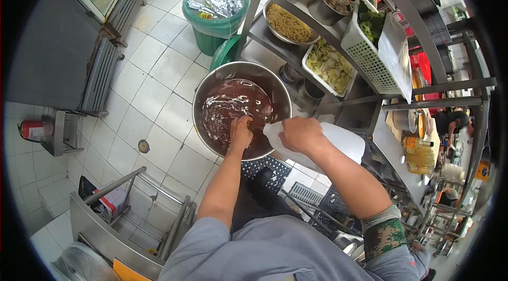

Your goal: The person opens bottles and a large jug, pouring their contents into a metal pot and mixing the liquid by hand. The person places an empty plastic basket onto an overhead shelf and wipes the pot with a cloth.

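A large steel pot (pixel 286 93) holds dark reddish-brown liquid (pixel 227 103) with ripples and glints on its surface. My left hand (pixel 241 132) is over the liquid near the pot's middle, its fingertips at the surface; the finger pose is too small to make out fully. My right hand (pixel 300 134) grips a white plastic jug (pixel 341 143) by its handle. The jug lies tilted, its mouth over the pot's right rim and pointing towards my left hand. Brown liquid shows just beyond the mouth.
A green bin (pixel 211 35) with foil and bags stands beyond the pot. The metal rack (pixel 254 3) at the right holds noodles (pixel 288 23), chopped greens (pixel 329 66) and a white basket (pixel 365 51). A fire extinguisher (pixel 33 130) is far left. Another person (pixel 452 122) is far right.
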{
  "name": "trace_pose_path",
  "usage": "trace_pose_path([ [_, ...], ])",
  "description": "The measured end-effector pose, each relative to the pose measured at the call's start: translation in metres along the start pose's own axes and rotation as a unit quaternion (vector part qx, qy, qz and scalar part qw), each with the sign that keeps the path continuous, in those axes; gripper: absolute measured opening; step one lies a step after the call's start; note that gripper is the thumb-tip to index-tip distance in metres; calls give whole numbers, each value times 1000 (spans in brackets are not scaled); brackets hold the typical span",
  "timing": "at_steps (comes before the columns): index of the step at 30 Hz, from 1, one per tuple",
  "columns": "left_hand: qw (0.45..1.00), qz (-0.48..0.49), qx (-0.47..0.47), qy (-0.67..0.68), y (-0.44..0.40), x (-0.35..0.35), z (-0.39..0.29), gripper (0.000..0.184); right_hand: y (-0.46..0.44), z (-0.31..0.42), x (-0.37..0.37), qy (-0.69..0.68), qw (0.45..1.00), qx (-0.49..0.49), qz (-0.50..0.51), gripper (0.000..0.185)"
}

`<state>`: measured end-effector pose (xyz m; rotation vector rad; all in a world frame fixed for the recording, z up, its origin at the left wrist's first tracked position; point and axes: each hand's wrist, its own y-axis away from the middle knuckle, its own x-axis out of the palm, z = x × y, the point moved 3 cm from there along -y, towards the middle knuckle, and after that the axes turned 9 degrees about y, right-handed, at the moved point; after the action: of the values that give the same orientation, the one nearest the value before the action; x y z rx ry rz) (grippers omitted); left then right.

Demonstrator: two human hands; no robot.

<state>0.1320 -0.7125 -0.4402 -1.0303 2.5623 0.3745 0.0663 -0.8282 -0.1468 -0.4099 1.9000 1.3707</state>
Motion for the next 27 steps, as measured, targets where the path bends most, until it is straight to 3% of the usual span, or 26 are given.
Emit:
trace_pose_path([
  [8,999,33,-38,10,-3,1,-11,41,-29,21,-13,44,997,-4,58,28],
  [12,999,-28,8,-18,-3,16,3,41,-41,32,-25,57,996,-10,73,29],
  [16,998,10,-67,18,-7,7,-9,39,-54,38,-24,78,995,0,62,31],
  [17,999,-39,-16,-19,-6,7,-12,37,-58,39,-22,86,995,-3,57,32],
  [20,999,-19,-49,8,-9,7,-12,37,-64,45,-23,74,995,-23,55,31],
  [23,998,-60,8,-1,-12,9,-12,38,-65,47,-28,56,997,-33,48,31],
  [27,996,-22,-77,29,-19,4,4,43,-51,29,-34,7,999,-7,44,35],
])
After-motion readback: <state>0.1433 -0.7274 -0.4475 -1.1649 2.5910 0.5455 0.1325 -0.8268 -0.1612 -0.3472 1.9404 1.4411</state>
